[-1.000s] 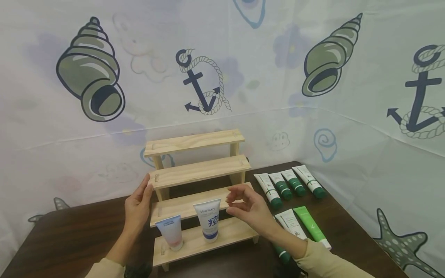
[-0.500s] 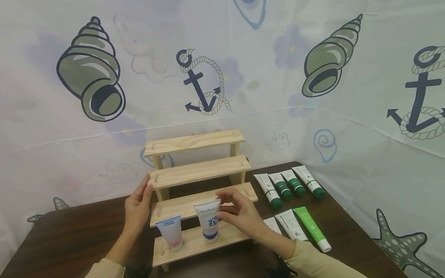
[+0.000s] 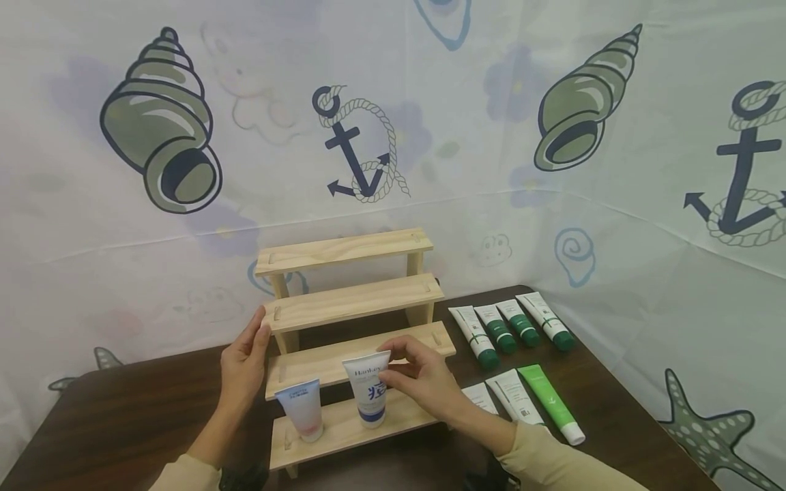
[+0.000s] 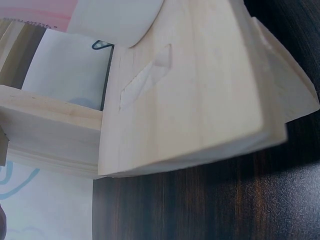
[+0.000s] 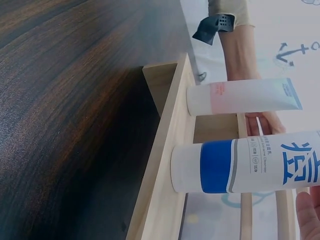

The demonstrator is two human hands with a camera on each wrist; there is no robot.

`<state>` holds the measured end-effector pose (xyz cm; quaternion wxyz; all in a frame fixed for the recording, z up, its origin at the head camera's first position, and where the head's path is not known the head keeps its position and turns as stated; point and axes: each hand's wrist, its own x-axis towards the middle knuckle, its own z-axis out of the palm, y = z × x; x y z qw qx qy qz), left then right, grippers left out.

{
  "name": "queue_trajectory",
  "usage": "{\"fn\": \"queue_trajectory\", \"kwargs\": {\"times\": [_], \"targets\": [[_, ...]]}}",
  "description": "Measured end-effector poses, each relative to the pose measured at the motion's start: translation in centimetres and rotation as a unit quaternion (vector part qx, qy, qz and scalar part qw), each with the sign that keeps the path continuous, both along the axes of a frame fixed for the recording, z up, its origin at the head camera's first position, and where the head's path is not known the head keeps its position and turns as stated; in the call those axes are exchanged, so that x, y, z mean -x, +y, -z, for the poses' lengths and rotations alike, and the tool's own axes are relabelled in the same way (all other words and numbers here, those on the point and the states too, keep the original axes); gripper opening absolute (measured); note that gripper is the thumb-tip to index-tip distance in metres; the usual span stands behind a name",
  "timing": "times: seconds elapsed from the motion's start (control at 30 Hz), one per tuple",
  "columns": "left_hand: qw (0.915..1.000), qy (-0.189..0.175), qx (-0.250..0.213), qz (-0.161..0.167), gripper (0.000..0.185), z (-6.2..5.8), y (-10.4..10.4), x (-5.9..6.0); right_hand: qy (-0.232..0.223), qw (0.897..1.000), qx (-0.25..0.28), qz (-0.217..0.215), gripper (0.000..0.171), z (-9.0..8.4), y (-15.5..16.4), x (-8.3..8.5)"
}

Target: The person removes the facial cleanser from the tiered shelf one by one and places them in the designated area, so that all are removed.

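Pinching white-and-blue upright tube (image 3: 369,390): right hand (image 3: 424,382) | left hand (image 3: 242,372) flat, fingers straight, against stepped pale-wood shelf (image 3: 356,303) | pink-white tube (image 3: 301,409) beside.

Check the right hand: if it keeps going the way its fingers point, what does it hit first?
Likely the blue-and-white tube: the right hand points left at its crimped top, fingertips at or almost on it. Contact unclear. The pink tube stands farther left.

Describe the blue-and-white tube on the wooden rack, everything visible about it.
The tube is white plastic by its look, with a blue band low on its body, a white cap at the bottom and blue printed characters. It stands upright on its cap on the lowest step of the rack, its flat crimped end up, right of a pink-and-white tube. The right hand touches its upper right edge with its fingertips.
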<state>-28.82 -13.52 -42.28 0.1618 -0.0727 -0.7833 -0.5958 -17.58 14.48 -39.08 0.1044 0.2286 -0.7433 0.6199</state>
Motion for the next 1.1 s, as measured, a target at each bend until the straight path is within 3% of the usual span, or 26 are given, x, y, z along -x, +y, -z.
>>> {"fn": "queue_trajectory", "kwargs": {"times": [0.27, 0.5, 0.8, 1.1], "targets": [[0.9999, 0.014, -0.006, -0.003, 0.044, 0.1, 0.1, 0.1, -0.005, 1.0, -0.005, 0.016, 0.025, 0.1, -0.2, 0.2], [1.0, 0.002, 0.001, -0.002, 0.045, 0.1, 0.1, 0.1, 0.009, 0.999, 0.006, 0.031, 0.021, 0.4, 0.0, 0.1], [0.9982, 0.055, -0.025, 0.005, 0.042, 0.2, 0.3, 0.4, 0.01, 0.997, -0.013, 0.079, 0.02, 0.0, 1.7, -0.9], [0.9992, 0.037, -0.014, 0.005, 0.043, 0.2, 0.2, 0.2, 0.004, 0.992, -0.022, 0.123, 0.019, -0.6, 4.5, -2.2]]}}
